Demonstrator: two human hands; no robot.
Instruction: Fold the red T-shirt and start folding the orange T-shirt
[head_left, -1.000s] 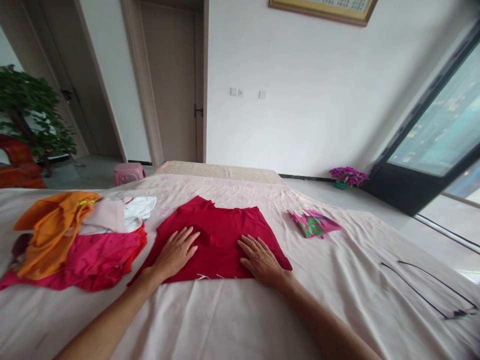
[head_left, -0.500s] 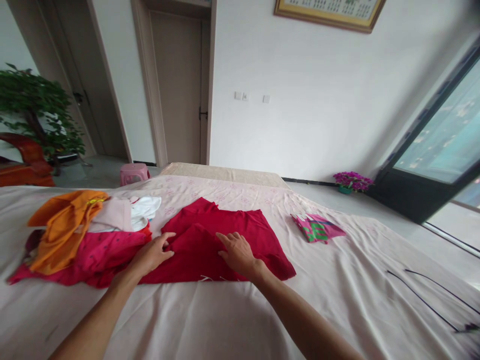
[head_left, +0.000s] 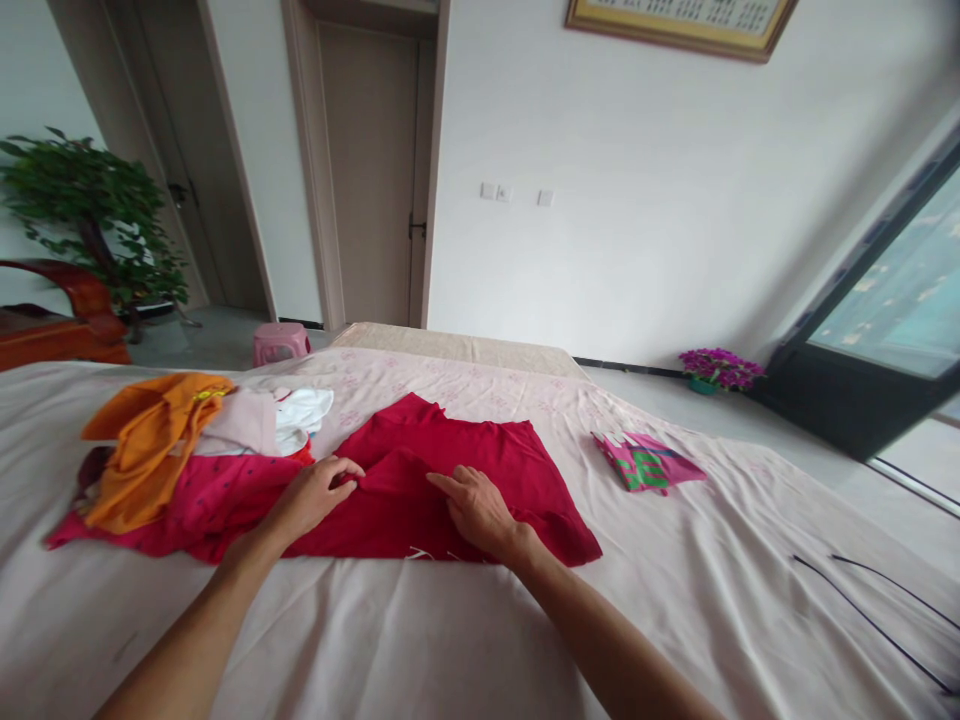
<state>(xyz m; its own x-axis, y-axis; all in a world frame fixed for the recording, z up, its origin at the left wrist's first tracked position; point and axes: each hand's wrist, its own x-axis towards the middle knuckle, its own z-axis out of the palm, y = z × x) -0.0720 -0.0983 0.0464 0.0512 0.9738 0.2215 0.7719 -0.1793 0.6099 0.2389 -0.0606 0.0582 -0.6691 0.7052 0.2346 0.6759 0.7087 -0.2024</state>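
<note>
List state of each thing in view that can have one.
Red garment: spread out, wrinkled
Clothes pile: heaped, crumpled
Pink printed garment: folded, flat
Sheet: spread, creased
Left hand: fingers curled at red garment, grip unclear
Right hand: index extended, grip unclear
Middle door: shut
Left door: looks shut
Stool: upright
Flowers: potted
Plant: upright, leafy
Glasses, likely: arms unfolded, front cut off

Far side: white wall [head_left: 615,260], fitted with small switch plates [head_left: 488,190]; gold-framed panel [head_left: 679,25] hung above, cropped by the top edge. Grey-brown door [head_left: 375,170] seen shut, black handle [head_left: 417,227] fitted. Left: pink stool [head_left: 281,342] stood on the floor [head_left: 225,322]; leafy plant [head_left: 90,205] partly hidden by a reddish wooden chair [head_left: 82,310]. Right: magenta flowers [head_left: 722,366] set in a green pot [head_left: 703,386], near a dark-framed glass panel [head_left: 892,290]. Nearer, two thin black rods [head_left: 874,621] laid on pale cloth [head_left: 735,600], cut off at right.
</note>
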